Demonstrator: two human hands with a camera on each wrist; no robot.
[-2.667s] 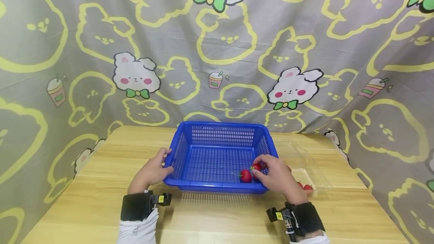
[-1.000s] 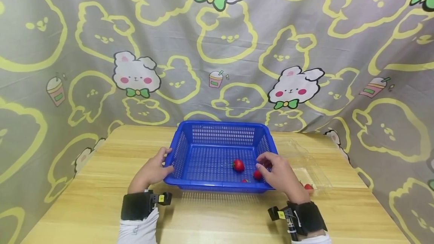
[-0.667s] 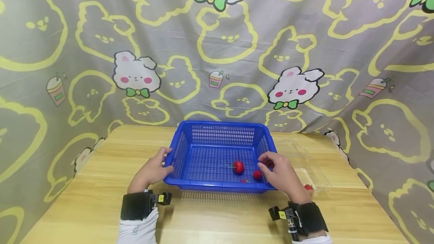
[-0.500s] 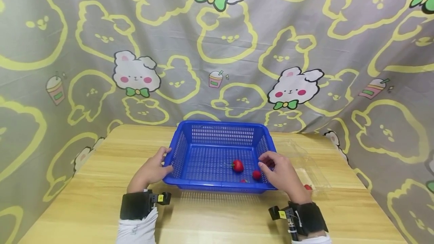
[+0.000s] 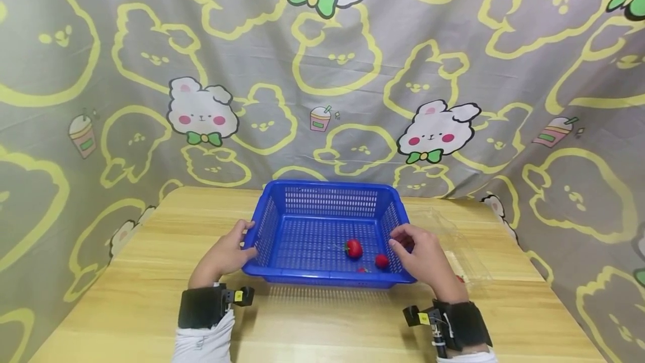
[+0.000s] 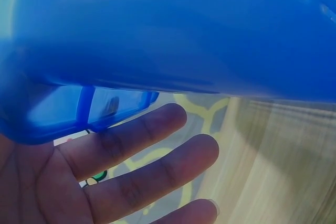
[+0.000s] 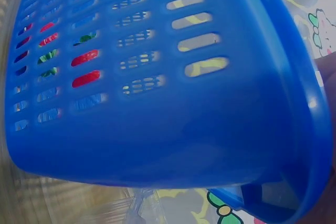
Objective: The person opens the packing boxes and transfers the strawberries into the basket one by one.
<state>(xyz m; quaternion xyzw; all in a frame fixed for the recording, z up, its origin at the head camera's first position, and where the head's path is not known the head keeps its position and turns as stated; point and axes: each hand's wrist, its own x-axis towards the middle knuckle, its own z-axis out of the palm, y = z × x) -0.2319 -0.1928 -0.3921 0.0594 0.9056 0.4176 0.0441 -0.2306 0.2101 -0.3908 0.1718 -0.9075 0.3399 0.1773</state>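
Note:
A blue perforated plastic basket stands on the table with several strawberries inside. The plump one lies on the floor right of centre, a smaller strawberry is near the front right corner, and part of another shows behind the front wall. My left hand holds the left rim, thumb above; in the left wrist view its other fingers extend below the rim. My right hand hovers over the right rim, fingers loosely bent and apparently holding nothing; the rim hides its fingertips in the right wrist view.
Right of the basket lies a clear plastic container, partly behind the right hand, with a bit of red strawberry showing. The wooden table ends at a patterned curtain behind the basket.
My right hand, earlier pinching a strawberry inside the basket, has let go and drawn back rightward. The strawberries have shifted, one rolling toward the centre. The left hand stays put.

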